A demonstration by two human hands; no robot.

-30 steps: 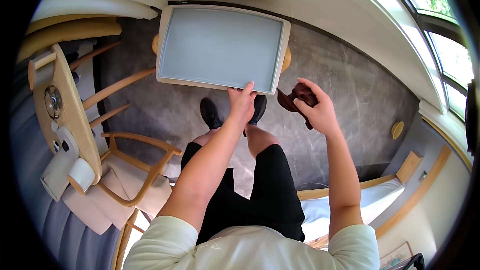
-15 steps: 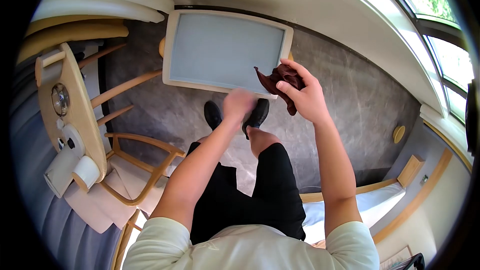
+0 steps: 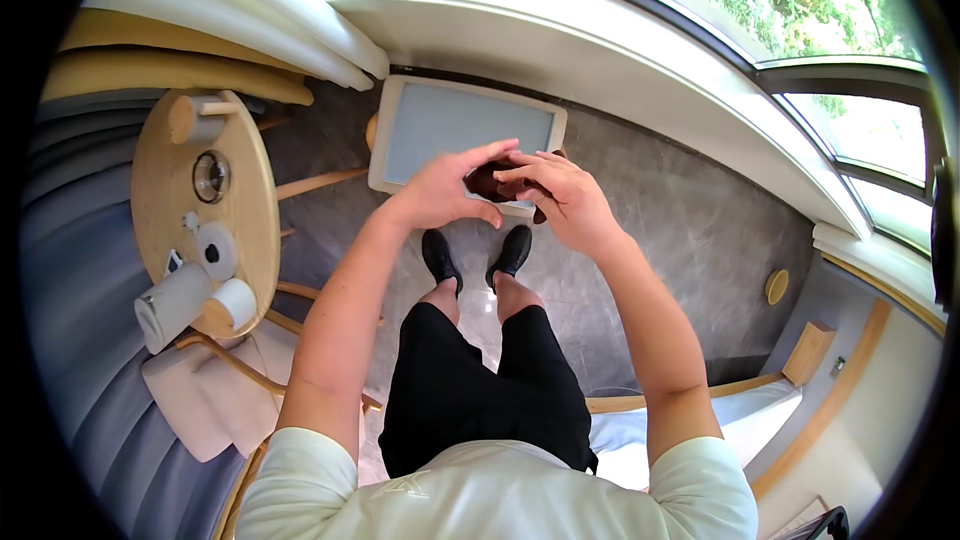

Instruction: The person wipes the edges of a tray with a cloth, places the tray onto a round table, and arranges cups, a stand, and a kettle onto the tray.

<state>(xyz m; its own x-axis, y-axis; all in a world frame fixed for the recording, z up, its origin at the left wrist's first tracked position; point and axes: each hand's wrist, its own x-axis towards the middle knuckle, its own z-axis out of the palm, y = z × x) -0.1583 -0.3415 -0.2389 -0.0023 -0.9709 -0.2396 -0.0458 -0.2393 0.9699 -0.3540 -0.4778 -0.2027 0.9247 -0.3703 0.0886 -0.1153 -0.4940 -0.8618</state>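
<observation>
A crumpled dark brown cloth (image 3: 488, 182) is between my two hands, in front of the near edge of a low table with a blue-grey top and pale rim (image 3: 388, 135). My right hand (image 3: 565, 195) grips the cloth, its fingers bent over it. On the cloth's left side is my left hand (image 3: 450, 183), curved round with thumb and fingers apart; whether its fingertips press on the cloth is hard to tell. Both hands are above the floor, partly covering the table's front rim.
At the left, a round wooden table (image 3: 255, 200) holds a glass bowl (image 3: 210, 176), paper rolls (image 3: 217, 250) and a grey cylinder (image 3: 172, 305). Below it is a cushioned chair (image 3: 215, 390). A bed (image 3: 740, 420) stands lower right, windows (image 3: 860, 135) upper right.
My left hand has left the low table's edge and come up to the cloth. My right hand has brought the cloth left, towards it. The view has tilted up, showing more window.
</observation>
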